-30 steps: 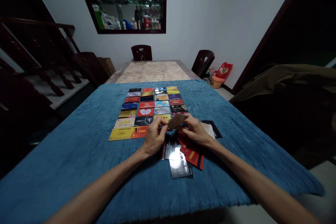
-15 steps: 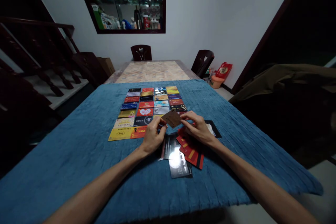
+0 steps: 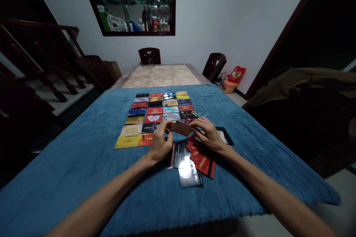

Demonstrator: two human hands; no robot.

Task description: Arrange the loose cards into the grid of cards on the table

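- Hands both on one tan card [image 3: 180,128], held just above the blue cloth [image 3: 83,163]: left hand [image 3: 160,142] and right hand [image 3: 207,135] each pinching an end.
- Looks thin, stiff, light, probably slick, so edges are the spot to hold.
- Card grid [image 3: 158,113] just behind, loose pile [image 3: 194,159] underneath.

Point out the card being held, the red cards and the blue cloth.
held card [image 3: 180,128], head view, middle of its face
red cards [image 3: 204,163], head view, top card of the pile
blue cloth [image 3: 83,155], head view, bare left part
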